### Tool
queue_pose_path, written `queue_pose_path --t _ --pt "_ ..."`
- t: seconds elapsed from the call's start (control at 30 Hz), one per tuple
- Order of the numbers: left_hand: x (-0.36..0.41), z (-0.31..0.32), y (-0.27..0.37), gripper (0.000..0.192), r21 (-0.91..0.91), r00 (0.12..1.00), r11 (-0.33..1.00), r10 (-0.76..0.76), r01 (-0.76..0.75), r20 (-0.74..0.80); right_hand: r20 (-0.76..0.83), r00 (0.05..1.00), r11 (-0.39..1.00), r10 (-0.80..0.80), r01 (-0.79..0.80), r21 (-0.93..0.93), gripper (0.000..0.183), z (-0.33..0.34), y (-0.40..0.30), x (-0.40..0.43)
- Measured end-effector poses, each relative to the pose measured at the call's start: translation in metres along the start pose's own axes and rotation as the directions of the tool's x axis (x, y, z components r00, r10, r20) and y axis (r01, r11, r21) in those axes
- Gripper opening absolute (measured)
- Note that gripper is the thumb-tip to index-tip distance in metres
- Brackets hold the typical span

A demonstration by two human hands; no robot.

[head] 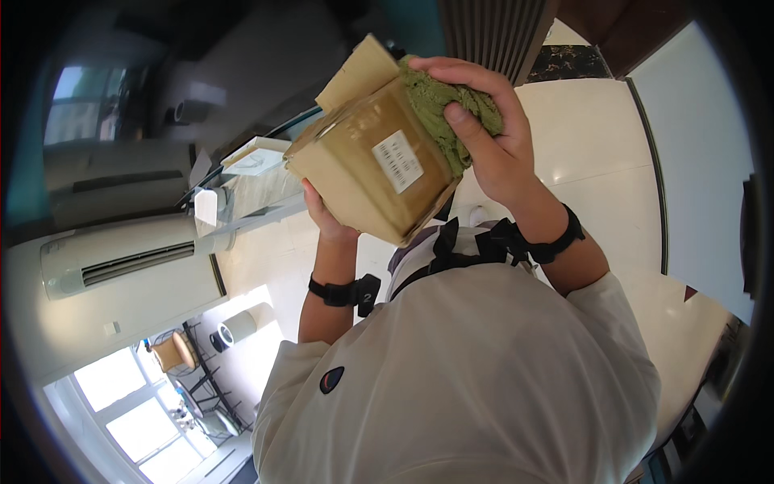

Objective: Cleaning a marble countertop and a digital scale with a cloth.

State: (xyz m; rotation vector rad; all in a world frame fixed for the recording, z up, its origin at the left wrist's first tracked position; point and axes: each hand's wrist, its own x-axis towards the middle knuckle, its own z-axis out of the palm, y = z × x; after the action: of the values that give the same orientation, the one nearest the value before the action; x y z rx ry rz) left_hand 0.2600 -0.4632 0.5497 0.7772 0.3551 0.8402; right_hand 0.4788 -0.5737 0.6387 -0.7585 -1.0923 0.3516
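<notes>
A cardboard box is held up, tilted, in front of my chest. Clear tape covers part of its side, and a white printed label is stuck there. One cardboard flap stands out from the far end. My left hand grips the box at its lower left edge; most of the fingers are hidden behind it. On the other side, my right hand clutches a bunched green cloth and presses it against the box's right face.
Beyond the box, a glass-edged counter carries a white boxed item and a small white object. A big dark glossy panel rises at upper left. An air conditioner stands left; pale tiled floor lies to the right.
</notes>
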Motion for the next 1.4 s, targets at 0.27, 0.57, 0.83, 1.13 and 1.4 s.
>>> queue_pose_path --t 0.27,0.57,0.83,1.13,1.4 --pt "-0.02 -0.032 -0.011 0.088 0.171 0.994 0.983 0.049 -0.066 0.099 0.228 0.888 0.916 0.4 -0.385 -0.111 0.038 -0.056 -0.002 -0.004" --pt "-0.008 0.006 0.028 0.114 0.671 0.942 0.665 0.177 -0.328 0.286 0.523 0.7 0.865 0.486 -0.3 -0.402 0.093 -0.065 -0.006 -0.028" --pt "-0.008 -0.04 0.029 0.107 0.502 0.984 0.863 -0.032 -0.06 0.173 0.555 0.589 0.785 0.588 -0.249 -0.568 0.096 -0.01 -0.018 -0.035" --pt "0.016 -0.098 0.042 0.085 0.516 0.947 0.844 -0.271 0.149 0.17 0.206 0.523 0.49 0.827 -0.49 -0.722 0.076 0.054 0.019 -0.063" --pt "0.028 -0.138 0.002 0.066 0.656 0.807 0.555 -0.572 0.512 -0.147 -0.213 0.418 0.243 0.883 -0.797 -0.553 0.068 0.001 0.072 -0.124"
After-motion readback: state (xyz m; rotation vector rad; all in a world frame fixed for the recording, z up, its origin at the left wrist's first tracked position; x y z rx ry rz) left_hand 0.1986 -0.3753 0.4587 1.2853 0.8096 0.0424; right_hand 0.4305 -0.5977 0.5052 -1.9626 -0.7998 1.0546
